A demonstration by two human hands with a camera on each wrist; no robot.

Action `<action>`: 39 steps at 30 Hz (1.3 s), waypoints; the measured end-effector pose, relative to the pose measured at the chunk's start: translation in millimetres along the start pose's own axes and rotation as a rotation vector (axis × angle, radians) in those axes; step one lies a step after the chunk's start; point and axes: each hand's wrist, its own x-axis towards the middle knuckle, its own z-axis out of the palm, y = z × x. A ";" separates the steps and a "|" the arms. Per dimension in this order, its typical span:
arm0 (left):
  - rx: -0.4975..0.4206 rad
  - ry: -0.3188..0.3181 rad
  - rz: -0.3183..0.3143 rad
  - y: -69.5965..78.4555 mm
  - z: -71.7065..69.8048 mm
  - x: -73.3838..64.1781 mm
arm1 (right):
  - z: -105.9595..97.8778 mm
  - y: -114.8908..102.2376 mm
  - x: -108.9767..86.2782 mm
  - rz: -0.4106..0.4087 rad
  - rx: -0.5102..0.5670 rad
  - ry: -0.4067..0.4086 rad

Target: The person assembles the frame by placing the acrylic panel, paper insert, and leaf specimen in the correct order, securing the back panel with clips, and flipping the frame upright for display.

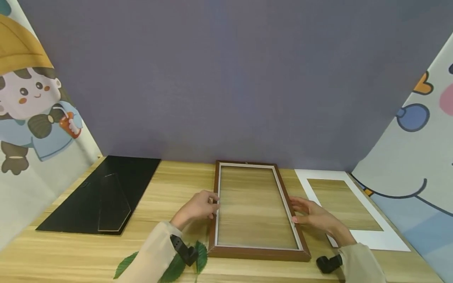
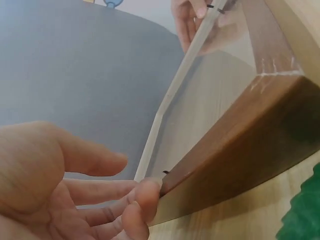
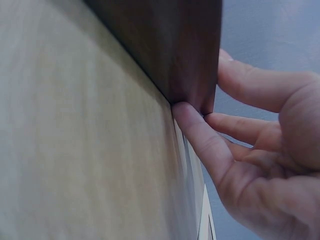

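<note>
A brown picture frame (image 1: 260, 252) with a pale inner lip and a see-through middle lies on the wooden table. At its left side is my left hand (image 1: 199, 205). In the left wrist view that hand's fingertips (image 2: 148, 192) touch the outer side of the frame, while the thumb stands apart from it. My right hand (image 1: 313, 215) grips the frame's right side. In the right wrist view its thumb (image 3: 237, 75) is on the frame's upper edge and its fingers (image 3: 197, 132) are at the bottom edge by the table.
A black backing board (image 1: 88, 204) with a stand lies at the left. At the right is a white mat board (image 1: 378, 239) with a rectangular cut-out, near my right hand. Green leaves (image 1: 173, 271) lie under my left forearm. A grey panel (image 1: 230, 78) rises behind the table (image 1: 180, 184).
</note>
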 end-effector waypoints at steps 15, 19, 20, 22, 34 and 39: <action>-0.084 -0.004 -0.040 -6.7 -2.6 -17.5 | 1.6 3.1 1.0 -0.014 0.011 -0.011; -0.075 0.033 -0.097 -7.7 1.3 -21.9 | 3.6 1.8 2.4 -0.032 0.006 -0.006; -0.075 0.037 -0.100 -8.2 1.9 -22.6 | 4.0 1.1 2.6 -0.034 0.000 -0.001; -0.077 0.039 -0.091 -10.1 2.8 -23.3 | 4.6 -0.3 3.1 -0.042 -0.006 0.005; -0.128 0.043 -0.055 -17.2 4.3 -28.8 | 9.1 -3.2 6.1 -0.046 -0.007 0.020; -0.104 0.069 -0.067 -18.5 6.3 -28.7 | 8.5 -4.0 6.2 -0.063 -0.018 0.024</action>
